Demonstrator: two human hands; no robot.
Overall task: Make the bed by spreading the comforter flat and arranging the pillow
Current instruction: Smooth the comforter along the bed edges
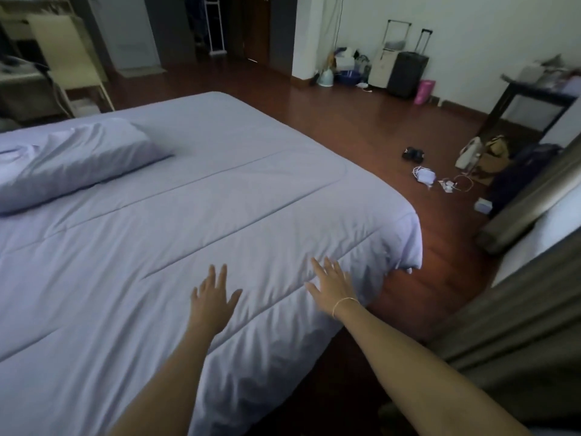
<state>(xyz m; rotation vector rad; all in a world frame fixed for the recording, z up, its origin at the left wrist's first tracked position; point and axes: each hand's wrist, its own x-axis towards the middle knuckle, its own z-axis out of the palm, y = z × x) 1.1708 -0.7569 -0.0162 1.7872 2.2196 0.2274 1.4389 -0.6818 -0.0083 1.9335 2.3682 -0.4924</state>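
A pale lilac comforter [195, 215] lies spread over the bed, with quilted seams running across it and its near right corner hanging over the bed's edge. A matching lilac pillow [69, 158] rests at the upper left, lying flat on the bed. My left hand [212, 294] presses flat on the comforter near the foot, fingers straight and spread. My right hand [331, 283], with a thin bracelet at the wrist, lies flat on the comforter close to the right edge, fingers extended.
Dark wooden floor [361, 127] lies to the right of the bed, with cables and small items [430, 177] scattered on it. Suitcases [405, 73] stand against the far wall. A dark table [528, 92] and bags are at the right. Curtains [518, 309] hang close at my right.
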